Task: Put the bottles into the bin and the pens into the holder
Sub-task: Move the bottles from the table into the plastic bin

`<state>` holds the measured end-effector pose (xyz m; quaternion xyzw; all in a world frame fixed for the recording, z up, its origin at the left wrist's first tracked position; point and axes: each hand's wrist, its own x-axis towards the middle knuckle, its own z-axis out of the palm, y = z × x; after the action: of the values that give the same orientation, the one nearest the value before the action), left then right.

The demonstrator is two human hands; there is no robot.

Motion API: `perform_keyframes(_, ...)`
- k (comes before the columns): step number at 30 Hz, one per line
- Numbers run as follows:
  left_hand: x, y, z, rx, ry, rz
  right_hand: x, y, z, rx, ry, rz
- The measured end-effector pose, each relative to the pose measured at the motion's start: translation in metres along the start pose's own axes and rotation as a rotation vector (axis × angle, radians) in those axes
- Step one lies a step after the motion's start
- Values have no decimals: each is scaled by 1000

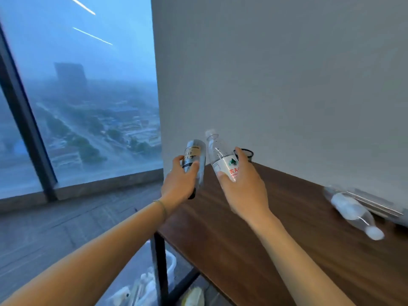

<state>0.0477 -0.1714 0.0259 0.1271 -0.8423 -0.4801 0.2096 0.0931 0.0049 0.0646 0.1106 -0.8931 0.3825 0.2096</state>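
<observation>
We hold one bottle in each hand

Left hand (178, 184) clenched round the dark-label bottle (194, 157), right hand (242, 184) round the clear bottle (223, 157); both seem light, thin, easily squashed, so we grip mid-body.

We're high up in what looks like an office tower room: a floor-to-ceiling window (84, 96) on the left of the frame overlooks hazy city streets far below, a plain grey wall (276, 74) fills the right, and a dark wood bench (276, 239) runs beneath it.
</observation>
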Motion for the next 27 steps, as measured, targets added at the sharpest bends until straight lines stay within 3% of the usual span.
perform_keyframes(5, 15, -87, -94, -28, 184, -95, -6, -68, 97, 57, -145, -116)
perform_keyframes(13, 0, -249, -173, -66, 252, -395, -35, -121, 254, 187, -428, -157)
perform_keyframes(21, -27, -373, -186, 38, 213, -660, -68, -62, 411, 254, -793, 286)
perform_keyframes(27, -33, -422, -167, 139, 131, -787, -74, -14, 470, 158, -873, 435)
